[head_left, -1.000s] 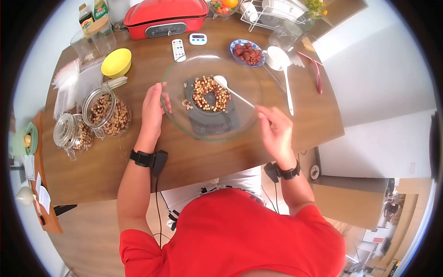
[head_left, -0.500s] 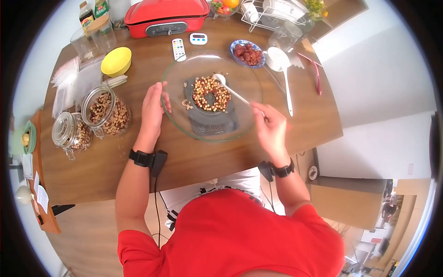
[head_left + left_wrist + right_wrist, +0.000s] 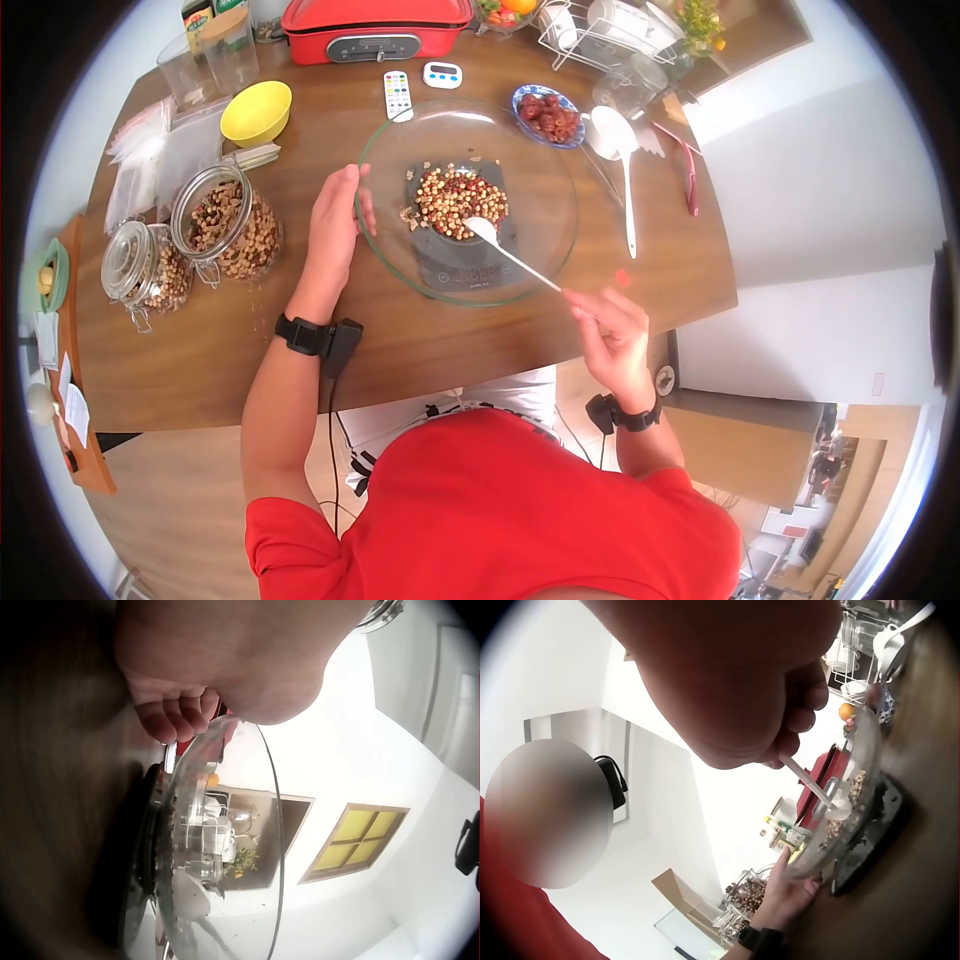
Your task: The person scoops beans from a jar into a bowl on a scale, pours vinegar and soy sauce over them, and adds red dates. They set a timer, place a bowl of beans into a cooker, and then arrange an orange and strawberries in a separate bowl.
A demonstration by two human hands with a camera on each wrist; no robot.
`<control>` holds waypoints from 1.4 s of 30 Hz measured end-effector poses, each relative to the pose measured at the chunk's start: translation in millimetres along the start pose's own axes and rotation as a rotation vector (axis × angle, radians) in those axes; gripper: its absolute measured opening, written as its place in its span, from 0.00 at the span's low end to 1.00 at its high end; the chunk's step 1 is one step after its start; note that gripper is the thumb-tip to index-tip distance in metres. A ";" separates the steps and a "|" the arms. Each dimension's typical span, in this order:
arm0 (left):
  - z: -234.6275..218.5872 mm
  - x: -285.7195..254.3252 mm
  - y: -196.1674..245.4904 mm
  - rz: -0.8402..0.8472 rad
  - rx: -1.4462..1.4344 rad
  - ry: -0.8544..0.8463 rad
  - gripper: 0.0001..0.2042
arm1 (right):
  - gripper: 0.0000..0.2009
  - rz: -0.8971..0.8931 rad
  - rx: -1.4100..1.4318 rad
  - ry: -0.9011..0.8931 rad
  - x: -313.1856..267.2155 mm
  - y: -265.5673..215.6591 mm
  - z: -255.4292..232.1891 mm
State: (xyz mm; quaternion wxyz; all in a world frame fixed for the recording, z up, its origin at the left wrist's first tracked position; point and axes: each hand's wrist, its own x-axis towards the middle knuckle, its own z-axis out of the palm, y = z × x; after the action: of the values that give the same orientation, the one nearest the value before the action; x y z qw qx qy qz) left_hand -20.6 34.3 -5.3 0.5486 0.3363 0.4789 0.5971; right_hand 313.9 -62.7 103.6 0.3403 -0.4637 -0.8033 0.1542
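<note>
A large clear glass bowl (image 3: 545, 235) sits on a dark kitchen scale (image 3: 455, 268), with mixed beans and grains (image 3: 450, 195) spread over its bottom. My left hand (image 3: 335, 225) holds the bowl's left side, its fingers (image 3: 180, 720) bent against the outer wall below the rim. My right hand (image 3: 612, 335) pinches the handle end of a long white spoon (image 3: 520, 262). The spoon's head lies at the near edge of the beans. Part of the right hand's grip is hidden behind the palm in the right wrist view.
Two glass jars (image 3: 235, 230) of beans stand left, near a yellow bowl (image 3: 257, 113) and plastic bags (image 3: 140, 150). Behind are a remote (image 3: 398, 95), a timer (image 3: 442, 75) and a red cooker (image 3: 375, 30). A plate of dates (image 3: 548, 117) and a white ladle (image 3: 628, 190) lie right.
The spoon's head has come from the far side of the beans to their near side, with my right hand drawn back. The bare middle of the bean ring is now covered. My left hand stays put.
</note>
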 end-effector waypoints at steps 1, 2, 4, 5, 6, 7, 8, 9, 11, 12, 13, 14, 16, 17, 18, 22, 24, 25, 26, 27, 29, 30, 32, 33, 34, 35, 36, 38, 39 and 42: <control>0.5 0.1 0.2 0.000 -0.001 -0.001 0.25 | 0.09 -0.014 -0.037 -0.003 -1.4 6.5 2.6; 1.8 -0.2 0.2 0.002 -0.008 0.010 0.25 | 0.09 -0.010 -0.039 0.000 -0.2 8.5 4.3; 3.4 -0.7 0.4 0.008 -0.010 0.017 0.25 | 0.09 0.057 -0.072 0.046 4.8 10.4 9.9; 2.4 -0.3 -0.1 0.004 -0.011 0.016 0.25 | 0.09 0.053 -0.069 0.052 7.4 10.8 11.9; 1.4 0.1 0.1 -0.001 -0.013 0.017 0.25 | 0.08 0.027 -0.069 0.114 10.1 11.0 13.7; 0.7 0.3 0.2 0.005 -0.011 0.018 0.25 | 0.08 0.002 -0.070 0.175 12.1 11.3 14.8; 0.7 0.3 0.1 0.001 -0.021 0.017 0.24 | 0.08 -0.002 -0.069 0.177 13.0 11.6 14.8; 1.0 0.5 0.0 -0.003 -0.033 0.016 0.24 | 0.08 0.038 -0.070 0.200 13.3 12.1 14.2; 1.0 1.2 0.3 -0.007 -0.023 0.015 0.24 | 0.08 0.076 -0.072 0.219 14.7 13.3 14.9; 0.8 1.4 0.4 -0.013 -0.009 0.012 0.24 | 0.08 0.105 -0.063 0.213 15.2 14.3 16.5; 0.7 1.3 -0.1 -0.014 -0.008 0.011 0.24 | 0.08 0.137 -0.054 0.208 14.9 14.9 18.3; 0.6 1.0 -0.9 -0.009 -0.015 0.010 0.24 | 0.08 0.141 -0.054 0.210 15.3 14.7 21.7; 1.8 1.1 -1.1 -0.005 -0.018 0.001 0.23 | 0.08 0.134 0.002 0.178 19.4 15.2 31.4; 2.7 0.3 -0.1 -0.013 -0.022 0.010 0.23 | 0.08 0.153 0.014 0.149 20.9 16.7 34.9; 3.1 0.0 1.0 -0.018 -0.026 0.020 0.23 | 0.08 0.156 0.015 0.154 19.9 14.1 35.9; 1.3 -1.4 0.2 -0.016 -0.033 0.025 0.23 | 0.09 0.071 0.090 0.129 17.4 2.0 34.4; 1.5 0.5 0.7 -0.013 -0.032 0.018 0.23 | 0.08 0.025 0.032 0.177 15.2 3.2 27.8; 1.1 1.4 0.5 -0.010 -0.036 0.025 0.23 | 0.08 0.039 -0.007 0.196 14.8 8.9 26.1; 1.2 1.6 -0.1 -0.007 -0.032 0.023 0.23 | 0.08 0.036 -0.007 0.192 15.8 13.7 24.9; 1.6 1.2 -0.6 -0.006 -0.026 0.017 0.23 | 0.08 0.069 -0.051 0.220 18.1 18.5 24.1; 2.0 1.2 0.1 -0.007 -0.022 0.021 0.23 | 0.08 0.102 -0.101 0.260 25.9 26.2 25.1; 1.8 0.8 0.7 -0.011 -0.017 0.024 0.23 | 0.08 0.102 -0.099 0.261 30.4 28.4 26.8; 2.3 -0.1 2.2 -0.013 -0.010 0.020 0.23 | 0.08 0.144 -0.071 0.237 39.0 32.4 30.0; 2.7 -0.3 2.9 -0.015 -0.005 0.014 0.23 | 0.08 0.145 -0.070 0.240 42.7 34.3 32.0; 2.9 -0.1 3.1 -0.013 -0.004 0.012 0.23 | 0.08 0.162 -0.011 0.211 46.5 36.0 34.6; 2.7 0.1 2.9 -0.015 0.001 0.013 0.23 | 0.09 0.180 0.048 0.182 50.1 36.5 37.1; 2.4 -0.1 2.4 -0.017 0.006 0.015 0.23 | 0.09 0.181 0.049 0.184 53.8 35.6 39.8; 2.0 -0.3 1.7 -0.015 0.007 0.011 0.22 | 0.09 0.161 0.143 0.098 59.6 30.9 43.0; 1.8 -0.3 1.9 -0.010 0.006 0.007 0.22 | 0.09 0.162 0.144 0.100 59.6 29.6 42.8; 2.3 -0.9 3.5 -0.023 0.009 0.017 0.22 | 0.09 0.109 0.184 0.010 59.5 23.6 39.3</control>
State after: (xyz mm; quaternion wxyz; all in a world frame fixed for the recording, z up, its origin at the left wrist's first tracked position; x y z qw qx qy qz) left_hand -19.5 34.2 -1.2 0.5496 0.3283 0.4901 0.5916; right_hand 281.7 2.8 85.9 0.3763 -0.4744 -0.7577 0.2434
